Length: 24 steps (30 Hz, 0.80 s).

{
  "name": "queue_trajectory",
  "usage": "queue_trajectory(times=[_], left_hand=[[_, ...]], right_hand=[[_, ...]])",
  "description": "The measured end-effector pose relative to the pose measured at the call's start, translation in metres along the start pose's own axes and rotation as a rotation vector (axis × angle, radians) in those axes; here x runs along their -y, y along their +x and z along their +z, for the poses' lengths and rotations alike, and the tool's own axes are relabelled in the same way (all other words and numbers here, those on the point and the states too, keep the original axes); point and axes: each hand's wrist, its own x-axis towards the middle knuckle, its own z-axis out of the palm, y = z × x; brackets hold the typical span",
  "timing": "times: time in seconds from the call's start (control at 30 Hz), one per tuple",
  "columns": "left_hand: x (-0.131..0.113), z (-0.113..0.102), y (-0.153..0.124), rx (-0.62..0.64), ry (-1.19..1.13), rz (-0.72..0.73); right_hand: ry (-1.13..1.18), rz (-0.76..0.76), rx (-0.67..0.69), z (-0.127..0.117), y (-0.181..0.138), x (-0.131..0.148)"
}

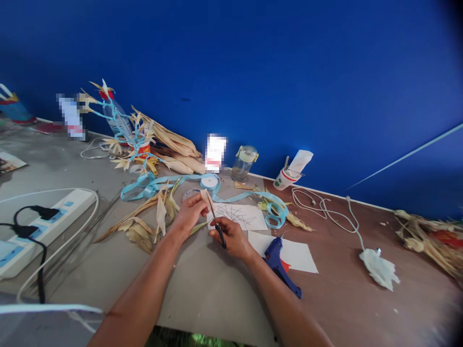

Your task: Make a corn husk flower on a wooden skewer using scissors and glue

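My left hand [188,212] pinches a pale strip of dried corn husk [207,196] and holds it upright over the table. My right hand [231,237] grips small black-handled scissors [217,224], whose blades point up against the husk strip. Both hands sit just in front of a white paper sheet [249,217] with thin dark wires lying on it. A blue glue gun [277,262] lies by my right wrist, on another white sheet [298,255].
Loose corn husks [144,226] and light blue ribbon [224,195] are spread behind my hands. A glass jar [243,164], a paper cup [285,178], a white cable [336,217], a white power strip [39,226] and more husks [430,241] lie around. A blue wall stands behind.
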Motion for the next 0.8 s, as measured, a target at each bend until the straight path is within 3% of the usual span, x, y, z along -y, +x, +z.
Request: queue_trajectory(times=[0.4, 0.8], left_hand=[[-0.0002, 0.0000, 0.0017, -0.030, -0.034, -0.021], [-0.0044, 0.0020, -0.0003, 0.019, 0.038, -0.010]], right_hand=[[-0.059, 0.001, 0.006, -0.0035, 0.0016, -0.0060], [0.034, 0.046, 0.014, -0.0032, 0.0018, -0.0026]])
